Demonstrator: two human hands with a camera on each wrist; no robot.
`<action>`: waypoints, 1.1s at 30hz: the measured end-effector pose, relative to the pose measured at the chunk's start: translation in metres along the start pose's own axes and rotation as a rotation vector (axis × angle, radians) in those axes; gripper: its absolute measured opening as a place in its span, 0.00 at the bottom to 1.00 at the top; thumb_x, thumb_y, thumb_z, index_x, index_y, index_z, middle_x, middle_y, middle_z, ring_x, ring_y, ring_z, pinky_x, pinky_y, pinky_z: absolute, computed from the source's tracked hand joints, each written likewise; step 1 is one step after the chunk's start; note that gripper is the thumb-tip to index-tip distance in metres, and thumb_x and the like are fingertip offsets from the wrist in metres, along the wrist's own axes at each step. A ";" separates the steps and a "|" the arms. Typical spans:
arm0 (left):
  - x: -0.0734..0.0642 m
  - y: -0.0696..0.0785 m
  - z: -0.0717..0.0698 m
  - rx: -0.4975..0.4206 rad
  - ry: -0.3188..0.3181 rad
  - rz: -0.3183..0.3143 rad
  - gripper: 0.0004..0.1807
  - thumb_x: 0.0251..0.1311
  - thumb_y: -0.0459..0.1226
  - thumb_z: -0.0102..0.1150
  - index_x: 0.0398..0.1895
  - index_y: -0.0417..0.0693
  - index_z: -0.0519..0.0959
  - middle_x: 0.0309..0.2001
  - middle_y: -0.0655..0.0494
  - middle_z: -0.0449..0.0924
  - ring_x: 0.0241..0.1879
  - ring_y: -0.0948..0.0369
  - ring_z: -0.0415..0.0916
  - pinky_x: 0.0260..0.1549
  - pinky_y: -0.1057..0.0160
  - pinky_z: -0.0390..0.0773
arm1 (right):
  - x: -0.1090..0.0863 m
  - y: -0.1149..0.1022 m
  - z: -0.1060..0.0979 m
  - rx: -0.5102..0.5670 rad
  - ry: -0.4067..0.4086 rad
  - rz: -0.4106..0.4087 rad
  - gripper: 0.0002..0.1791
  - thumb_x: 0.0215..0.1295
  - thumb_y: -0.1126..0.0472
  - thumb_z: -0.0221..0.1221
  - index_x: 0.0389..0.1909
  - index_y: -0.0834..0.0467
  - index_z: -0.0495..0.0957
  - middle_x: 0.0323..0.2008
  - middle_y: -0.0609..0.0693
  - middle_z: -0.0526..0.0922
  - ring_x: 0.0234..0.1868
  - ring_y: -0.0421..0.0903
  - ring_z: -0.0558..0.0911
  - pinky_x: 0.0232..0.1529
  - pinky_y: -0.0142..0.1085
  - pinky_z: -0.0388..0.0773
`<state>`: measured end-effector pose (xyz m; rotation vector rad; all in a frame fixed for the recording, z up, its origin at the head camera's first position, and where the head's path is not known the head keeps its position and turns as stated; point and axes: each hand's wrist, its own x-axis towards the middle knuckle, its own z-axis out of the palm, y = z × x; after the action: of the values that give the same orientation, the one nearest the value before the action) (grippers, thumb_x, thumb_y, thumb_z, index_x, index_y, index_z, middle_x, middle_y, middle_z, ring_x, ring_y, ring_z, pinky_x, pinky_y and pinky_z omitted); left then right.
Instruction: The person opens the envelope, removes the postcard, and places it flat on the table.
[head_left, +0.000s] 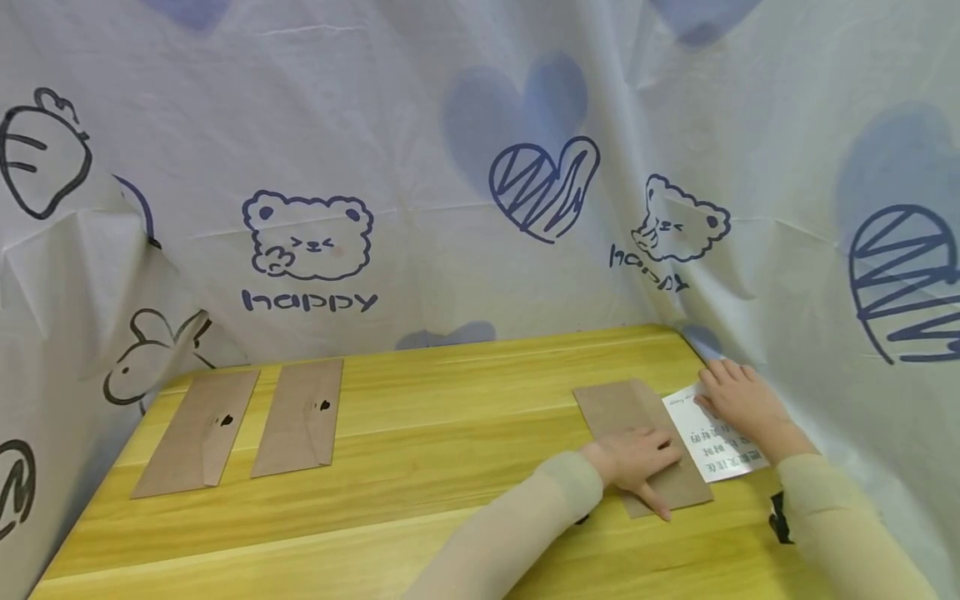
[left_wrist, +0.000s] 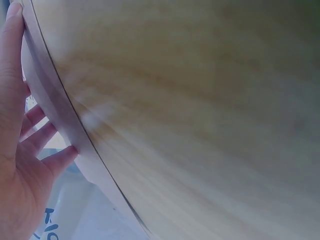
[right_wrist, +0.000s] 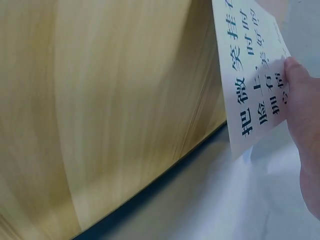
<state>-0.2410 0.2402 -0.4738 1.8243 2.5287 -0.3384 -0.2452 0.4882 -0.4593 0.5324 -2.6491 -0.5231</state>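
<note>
My left hand [head_left: 636, 460] rests with spread fingers on a brown paper envelope [head_left: 611, 408] at the right side of the table. In the left wrist view the fingers lie along that envelope [left_wrist: 57, 105]. Just to its right is a white card [head_left: 716, 458] printed with dark Chinese characters. My right hand [head_left: 742, 404] pinches the card's far right side, thumb on the printed face. The right wrist view has the card [right_wrist: 250, 85] tilted, with the thumb [right_wrist: 296, 72] over its edge. The fingers behind the card are hidden there.
Two more brown envelopes, one farther left [head_left: 183, 442] and one beside it [head_left: 296, 417], lie on the yellow wood-grain table [head_left: 450, 425]. A small black object [head_left: 780, 518] sits by the right forearm. A white printed curtain [head_left: 420, 167] hangs behind and around the table.
</note>
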 end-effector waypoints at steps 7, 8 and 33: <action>0.000 0.000 0.000 -0.023 -0.029 -0.012 0.47 0.44 0.78 0.48 0.66 0.68 0.60 0.56 0.69 0.61 0.52 0.71 0.63 0.56 0.75 0.67 | -0.010 0.006 0.000 -0.025 0.029 0.015 0.23 0.59 0.54 0.63 0.45 0.66 0.69 0.44 0.62 0.71 0.48 0.60 0.72 0.49 0.54 0.71; 0.000 0.000 0.000 -0.023 -0.031 -0.014 0.47 0.44 0.78 0.48 0.66 0.68 0.60 0.57 0.69 0.61 0.53 0.71 0.63 0.57 0.75 0.67 | -0.011 0.006 0.001 -0.026 0.039 0.014 0.22 0.60 0.54 0.62 0.45 0.66 0.69 0.44 0.62 0.71 0.47 0.60 0.71 0.48 0.53 0.71; 0.002 -0.002 0.001 -0.059 -0.089 -0.007 0.45 0.45 0.76 0.52 0.67 0.73 0.62 0.60 0.71 0.61 0.57 0.72 0.64 0.59 0.76 0.66 | -0.017 0.008 0.019 -0.023 0.137 0.042 0.38 0.76 0.38 0.17 0.40 0.64 0.67 0.36 0.59 0.67 0.40 0.57 0.70 0.38 0.49 0.68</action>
<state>-0.2440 0.2409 -0.4743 1.7394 2.4600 -0.3332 -0.2414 0.5080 -0.4774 0.4872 -2.5153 -0.4863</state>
